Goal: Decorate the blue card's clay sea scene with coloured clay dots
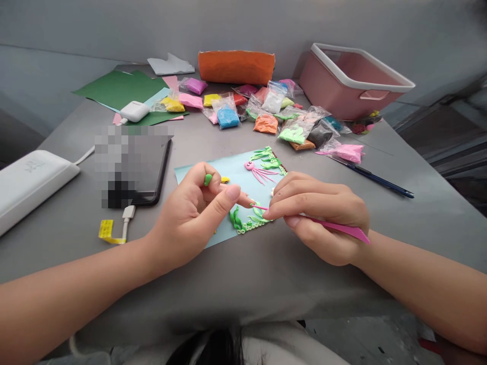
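Observation:
A light blue card (238, 177) lies on the grey table (243, 274) with clay shapes on it: a pink octopus (258, 171), green seaweed (268, 158) at its far corner and green leaves (243, 220) at its near edge. My left hand (194, 215) is curled over the card, a small lump of green clay (207, 179) stuck on a fingertip, thumb reaching toward the leaves. My right hand (317, 215) grips a pink sculpting tool (335, 228), its tip touching the near green leaves.
Several bags of coloured clay (266, 109) lie behind the card, with an orange pouch (236, 66) and a pink basket (352, 81) further back. A phone (146, 170), white power bank (30, 185), earbud case (134, 111), green paper (119, 88) and a dark pen (380, 180) surround it.

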`<act>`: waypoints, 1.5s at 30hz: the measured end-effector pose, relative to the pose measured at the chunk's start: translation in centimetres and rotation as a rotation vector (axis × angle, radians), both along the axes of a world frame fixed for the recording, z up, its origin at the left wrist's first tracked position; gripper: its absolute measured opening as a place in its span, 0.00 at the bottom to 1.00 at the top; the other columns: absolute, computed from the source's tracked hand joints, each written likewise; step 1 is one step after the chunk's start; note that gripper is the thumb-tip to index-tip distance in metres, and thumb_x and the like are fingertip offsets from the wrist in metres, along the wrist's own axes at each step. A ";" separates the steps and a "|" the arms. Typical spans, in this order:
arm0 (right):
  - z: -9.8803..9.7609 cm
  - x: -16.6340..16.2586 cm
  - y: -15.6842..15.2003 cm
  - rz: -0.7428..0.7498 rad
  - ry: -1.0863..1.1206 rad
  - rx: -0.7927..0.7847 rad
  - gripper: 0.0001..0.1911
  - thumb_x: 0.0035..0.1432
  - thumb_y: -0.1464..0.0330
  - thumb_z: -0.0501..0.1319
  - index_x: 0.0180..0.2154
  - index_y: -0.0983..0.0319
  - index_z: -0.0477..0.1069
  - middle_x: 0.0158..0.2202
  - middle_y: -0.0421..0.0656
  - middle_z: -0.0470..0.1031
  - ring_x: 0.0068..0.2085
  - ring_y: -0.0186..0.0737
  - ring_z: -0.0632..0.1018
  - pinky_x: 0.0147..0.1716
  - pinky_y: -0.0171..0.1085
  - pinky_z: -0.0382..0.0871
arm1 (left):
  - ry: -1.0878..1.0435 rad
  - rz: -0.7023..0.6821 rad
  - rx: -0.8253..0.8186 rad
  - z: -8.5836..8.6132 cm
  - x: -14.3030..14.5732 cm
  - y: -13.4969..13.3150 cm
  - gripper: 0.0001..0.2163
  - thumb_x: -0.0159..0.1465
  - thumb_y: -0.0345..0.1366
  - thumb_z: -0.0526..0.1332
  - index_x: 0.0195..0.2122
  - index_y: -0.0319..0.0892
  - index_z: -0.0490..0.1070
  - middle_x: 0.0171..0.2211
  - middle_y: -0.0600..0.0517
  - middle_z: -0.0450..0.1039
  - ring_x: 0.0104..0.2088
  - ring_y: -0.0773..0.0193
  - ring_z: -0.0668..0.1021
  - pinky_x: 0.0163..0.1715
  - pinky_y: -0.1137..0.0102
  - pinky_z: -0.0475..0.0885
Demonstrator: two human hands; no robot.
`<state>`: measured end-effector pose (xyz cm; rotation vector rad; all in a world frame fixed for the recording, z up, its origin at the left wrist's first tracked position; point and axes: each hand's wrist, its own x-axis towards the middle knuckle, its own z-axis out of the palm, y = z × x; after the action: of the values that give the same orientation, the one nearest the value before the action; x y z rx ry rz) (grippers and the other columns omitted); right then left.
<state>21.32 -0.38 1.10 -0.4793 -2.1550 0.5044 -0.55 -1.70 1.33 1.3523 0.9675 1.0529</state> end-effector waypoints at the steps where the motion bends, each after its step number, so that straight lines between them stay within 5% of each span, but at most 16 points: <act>1: 0.0 0.0 0.0 0.001 0.001 0.003 0.17 0.54 0.83 0.53 0.37 0.62 0.76 0.30 0.45 0.78 0.30 0.36 0.76 0.32 0.40 0.73 | -0.002 0.002 0.001 0.0 0.0 0.0 0.15 0.68 0.41 0.65 0.31 0.47 0.58 0.29 0.55 0.79 0.43 0.58 0.86 0.46 0.67 0.77; 12: 0.0 0.6 0.0 0.034 -0.046 -0.068 0.17 0.52 0.83 0.53 0.33 0.61 0.75 0.27 0.43 0.76 0.28 0.36 0.73 0.32 0.40 0.73 | 0.064 0.017 0.051 -0.3 -0.3 0.0 0.13 0.70 0.39 0.62 0.33 0.47 0.57 0.31 0.55 0.78 0.44 0.58 0.85 0.44 0.65 0.76; 19: -0.6 0.4 0.3 0.061 -0.113 -0.148 0.15 0.51 0.84 0.53 0.28 0.62 0.73 0.24 0.42 0.76 0.27 0.35 0.71 0.30 0.37 0.70 | 0.213 -0.060 0.173 -1.1 -0.7 0.1 0.11 0.67 0.32 0.60 0.34 0.48 0.56 0.35 0.53 0.82 0.46 0.57 0.82 0.55 0.56 0.72; 25: -0.9 0.2 0.4 0.053 -0.105 -0.163 0.14 0.51 0.83 0.53 0.27 0.63 0.74 0.23 0.42 0.76 0.27 0.33 0.70 0.30 0.36 0.69 | 0.314 -0.074 0.176 -0.6 -0.6 0.1 0.12 0.60 0.28 0.61 0.32 0.49 0.57 0.33 0.53 0.82 0.48 0.52 0.82 0.49 0.56 0.76; 45: -1.1 -0.2 0.4 0.034 -0.131 -0.156 0.14 0.52 0.82 0.53 0.26 0.62 0.73 0.22 0.40 0.76 0.27 0.33 0.70 0.30 0.34 0.69 | 0.481 -0.183 0.306 -1.2 -0.6 0.1 0.11 0.64 0.30 0.56 0.33 0.50 0.51 0.36 0.47 0.78 0.50 0.50 0.82 0.43 0.57 0.76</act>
<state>21.12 0.05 -0.04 -0.5757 -2.2618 0.6800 -1.20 -1.61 0.08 1.9676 1.0278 0.7695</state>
